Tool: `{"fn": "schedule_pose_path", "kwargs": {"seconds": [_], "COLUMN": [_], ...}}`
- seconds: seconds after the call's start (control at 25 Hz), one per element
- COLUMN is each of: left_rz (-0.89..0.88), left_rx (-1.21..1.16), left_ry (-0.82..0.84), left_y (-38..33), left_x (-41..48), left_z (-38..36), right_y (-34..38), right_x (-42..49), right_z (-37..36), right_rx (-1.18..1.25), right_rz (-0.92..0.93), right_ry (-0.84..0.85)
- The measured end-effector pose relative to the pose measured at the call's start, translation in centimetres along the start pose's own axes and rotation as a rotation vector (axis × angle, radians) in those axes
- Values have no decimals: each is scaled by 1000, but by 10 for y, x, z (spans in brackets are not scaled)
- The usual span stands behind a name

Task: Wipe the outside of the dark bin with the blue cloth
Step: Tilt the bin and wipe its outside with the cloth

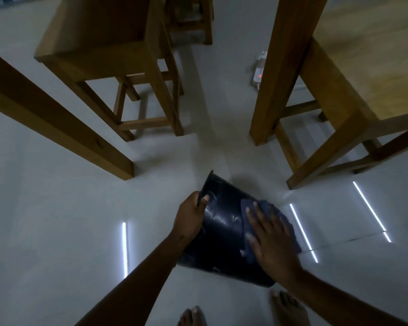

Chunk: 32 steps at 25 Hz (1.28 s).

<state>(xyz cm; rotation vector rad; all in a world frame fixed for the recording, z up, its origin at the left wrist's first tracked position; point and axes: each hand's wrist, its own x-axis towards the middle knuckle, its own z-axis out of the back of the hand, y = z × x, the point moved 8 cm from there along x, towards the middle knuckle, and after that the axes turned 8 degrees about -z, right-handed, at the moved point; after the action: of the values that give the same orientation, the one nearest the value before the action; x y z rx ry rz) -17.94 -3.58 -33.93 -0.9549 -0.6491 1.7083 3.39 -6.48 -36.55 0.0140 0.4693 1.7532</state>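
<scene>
Left hand (pixel 190 209) grips rim of tilted dark bin (pixel 222 222), steadying it; right hand (pixel 270 241) flat, fingers spread, presses blue cloth (pixel 272 211) on outer wall.

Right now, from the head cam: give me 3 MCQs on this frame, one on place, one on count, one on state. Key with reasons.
1. Where does the blue cloth lie?
A. On the floor beside the bin
B. Pressed flat against the outer wall of the dark bin
C. Draped over a chair seat

2. How many bare feet show at the bottom edge?
A. None
B. Two
C. Four

3. How is the bin held?
A. Standing upright on the floor, untouched
B. Upside down on the table
C. Tilted, with the left hand in a grip on its rim

Key: B, the right hand lies spread on the cloth against the bin's side. B, one foot and another foot show near the bottom edge. C, the rim points up and to the left, with left fingers curled over it.
</scene>
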Motion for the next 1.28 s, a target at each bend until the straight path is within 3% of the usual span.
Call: {"fn": "schedule_pose_path", "kwargs": {"seconds": [0.12,0.2,0.32,0.44,0.52,0.68,0.88,1.0,1.16,1.2,1.28], "left_rz": [-4,-13,-10,-10,-13,-19,-12,-91,-171,-170,-141], "left_rx": [-2,6,20,18,-10,52,-72,72,161,156,150], "left_ry": [7,10,21,19,20,28,161,109,71,71,78], "left_y": [5,4,3,5,3,-7,10,6,-21,-21,-17], "left_x": [2,2,0,0,-1,7,-40,-45,-4,2,8], "left_z": [-1,-1,0,1,0,1,3,10,5,3,1], "right_y": [40,26,-10,46,68,1,-11,1,59,57,20], "right_x": [1,44,35,-10,13,46,44,22,4,23,50], "right_z": [-10,-1,7,-11,-3,15,7,6,-4,-1,6], "right_rx": [-68,0,40,-111,-112,69,139,79,-28,-5,165], "right_rz": [194,98,-88,156,298,-57,-24,-34,225,219,36], "right_ry": [-6,51,-36,-59,-64,-86,-20,-61,-98,-65,-9]}}
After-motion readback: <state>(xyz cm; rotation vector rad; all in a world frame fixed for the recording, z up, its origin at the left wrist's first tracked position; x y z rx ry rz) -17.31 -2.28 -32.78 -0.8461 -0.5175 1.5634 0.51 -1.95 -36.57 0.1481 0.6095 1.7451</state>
